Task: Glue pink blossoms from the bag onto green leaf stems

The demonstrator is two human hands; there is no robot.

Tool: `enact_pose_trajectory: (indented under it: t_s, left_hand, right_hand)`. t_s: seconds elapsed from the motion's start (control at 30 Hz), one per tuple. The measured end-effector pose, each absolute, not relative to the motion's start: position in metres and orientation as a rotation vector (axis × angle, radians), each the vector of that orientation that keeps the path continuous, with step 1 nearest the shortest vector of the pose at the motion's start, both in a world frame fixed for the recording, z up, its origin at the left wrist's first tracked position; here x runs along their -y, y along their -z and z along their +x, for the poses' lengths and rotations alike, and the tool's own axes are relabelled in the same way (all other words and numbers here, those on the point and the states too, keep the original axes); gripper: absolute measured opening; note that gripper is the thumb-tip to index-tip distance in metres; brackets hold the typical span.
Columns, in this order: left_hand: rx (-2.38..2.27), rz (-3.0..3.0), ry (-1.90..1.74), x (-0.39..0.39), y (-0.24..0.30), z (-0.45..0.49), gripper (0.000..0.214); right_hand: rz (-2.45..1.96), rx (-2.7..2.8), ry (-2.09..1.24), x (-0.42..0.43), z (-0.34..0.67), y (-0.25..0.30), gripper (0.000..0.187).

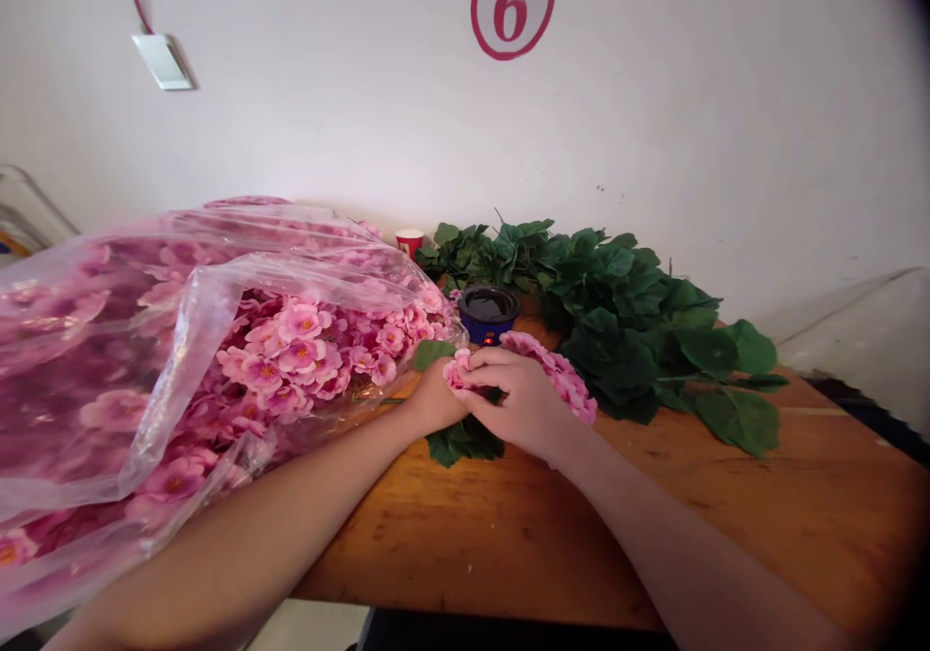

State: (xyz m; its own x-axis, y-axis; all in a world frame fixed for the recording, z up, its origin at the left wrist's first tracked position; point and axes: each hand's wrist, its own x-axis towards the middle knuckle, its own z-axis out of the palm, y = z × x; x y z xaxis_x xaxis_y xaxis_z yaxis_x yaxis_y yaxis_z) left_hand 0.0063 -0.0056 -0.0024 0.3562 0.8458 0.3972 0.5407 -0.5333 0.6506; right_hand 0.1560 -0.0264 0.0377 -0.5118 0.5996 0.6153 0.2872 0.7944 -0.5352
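Note:
My left hand (pixel 434 399) is closed around an artificial green stem, with leaves (pixel 466 442) showing below it and one leaf (pixel 433 353) above. Its fingers are partly hidden. My right hand (pixel 517 394) meets it from the right, thumb and fingers curled onto a small pink artificial flower (pixel 457 370) at the top of the left hand. Behind the right hand lies a cluster of pink blossoms (pixel 563 380), partly covered by that hand; I cannot tell whether it touches. Just beyond the hands stands a blue pot of dark liquid (pixel 488 312) with a lit red switch.
A large clear plastic bag (pixel 181 341) full of pink artificial flowers (pixel 301 351) fills the left side. Green artificial leaves (pixel 617 322) are heaped at the back right of the wooden table (pixel 509 535). A red paper cup (pixel 410 241) stands near the wall.

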Motion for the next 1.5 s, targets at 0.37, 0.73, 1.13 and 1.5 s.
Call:
enact_pose_trajectory:
  t_s: [0.37,0.73,1.13,1.5]
  left_hand:
    - [-1.302,2.075,-1.091,0.011,0.008,0.011,0.014]
    - [-1.244,2.124,-1.081,0.018,0.002,0.011,0.01]
    - [-1.275,1.941,-1.037,0.009,0.009,0.012,0.026]
    - [-1.154,1.845,-0.981,0.017,-0.008,0.01,0.022]
  right_hand:
    - [-0.754,2.005,-0.51,0.012,0.153,-0.029,0.03]
    - [-0.82,2.039,-0.418,0.013,0.158,-0.025,0.053]
    - [-0.665,1.969,-0.425,0.011,0.152,-0.015,0.036]
    - [-0.914,1.498,-0.861,0.002,0.183,-0.042,0.007]
